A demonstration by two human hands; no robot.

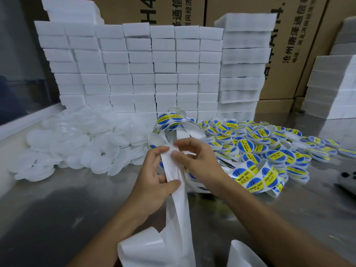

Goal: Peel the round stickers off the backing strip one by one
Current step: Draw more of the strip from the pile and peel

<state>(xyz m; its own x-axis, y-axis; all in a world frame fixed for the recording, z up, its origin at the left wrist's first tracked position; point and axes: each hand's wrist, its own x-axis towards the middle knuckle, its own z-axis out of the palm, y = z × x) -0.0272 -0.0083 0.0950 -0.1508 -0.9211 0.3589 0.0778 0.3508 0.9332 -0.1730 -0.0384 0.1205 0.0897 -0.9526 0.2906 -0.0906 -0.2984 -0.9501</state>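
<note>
While bent over the steel tabletop (67, 199), faced a wall of stacked white blocks (134, 70) with cardboard boxes (289, 54) behind. Saw a heap of plain white lids (73, 147) at left and a heap of lids already labelled in blue and yellow (269, 143) at right.

Held the backing strip (179, 209) between the two heaps, above the tabletop. Bare white tail running down toward the near edge and curling there. Loaded part looping up behind the hands and off to the right, carrying round stickers (248, 176) in a row.

Pinched the strip with the left hand (154, 182), thumb on the near face and fingers curled behind. Pinched at the strip's bend with the right hand (194, 160), thumb and forefinger tips pressed together just above the left thumb. Could not tell a sticker edge from bare strip there, with that stretch looking blank.

Judged the step as feeding the strip on to the next sticker and starting its edge. Seemed best done by keeping the left pinch firm just below the bend and folding the strip sharply back to lift the sticker's rim unaided. Then by taking only that rim with the right fingertips and drawing low and slow along the strip. Risked, otherwise, a creased sticker or glue folding onto itself.
</note>
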